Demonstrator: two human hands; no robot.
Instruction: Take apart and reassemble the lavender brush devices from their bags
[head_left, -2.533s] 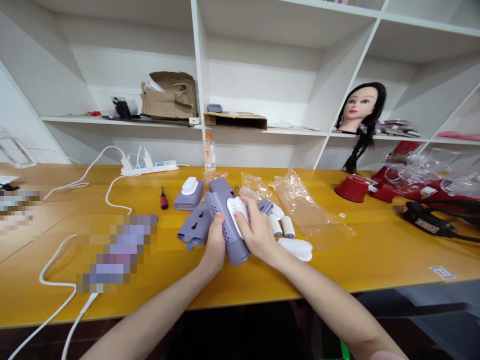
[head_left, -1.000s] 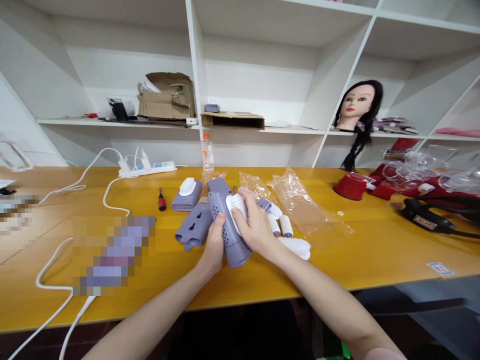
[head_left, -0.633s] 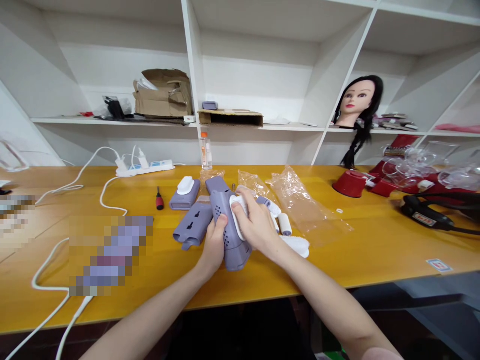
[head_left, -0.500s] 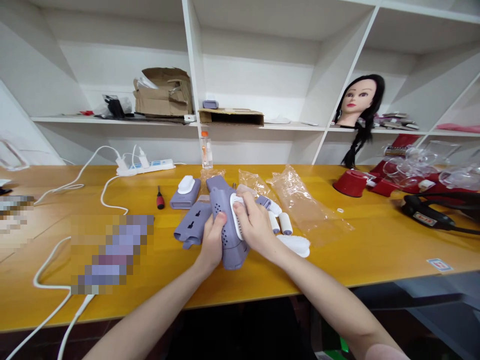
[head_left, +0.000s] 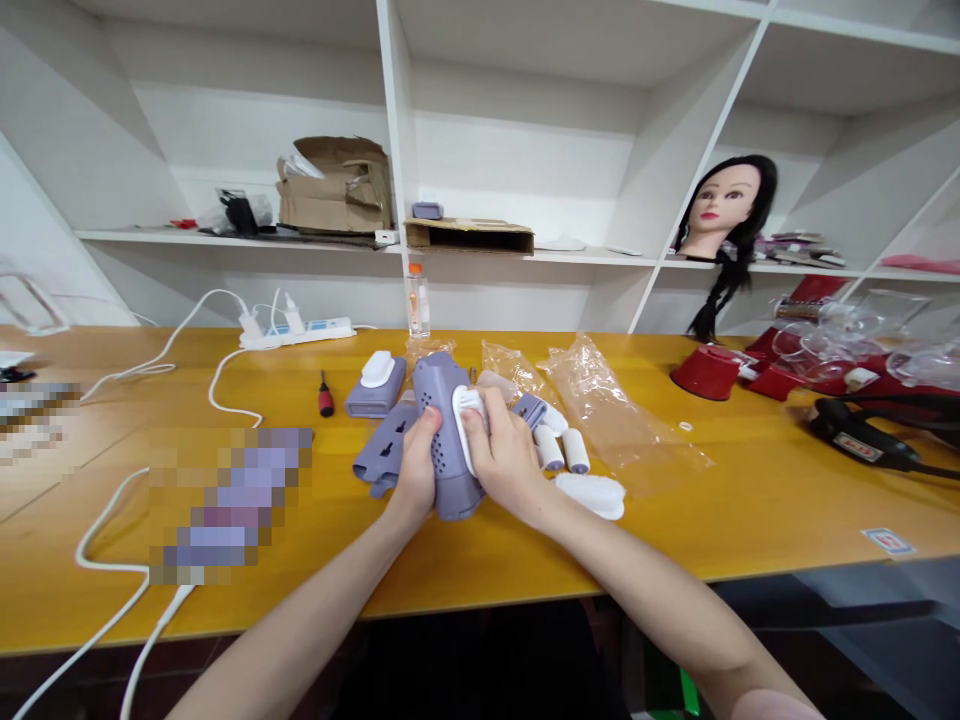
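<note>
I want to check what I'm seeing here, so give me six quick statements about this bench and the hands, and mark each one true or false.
1. The left hand grips the purple device, and the right hand is on the white piece at its side. True.
2. The screwdriver lies on the table. True.
3. The screwdriver touches the right hand. False: it lies apart from both hands.
4. The bottle stands upright. True.
5. The bottle's cap is blue. False: it is orange.
6. The two white rollers are to the left of both hands. False: they are to the right.
</note>
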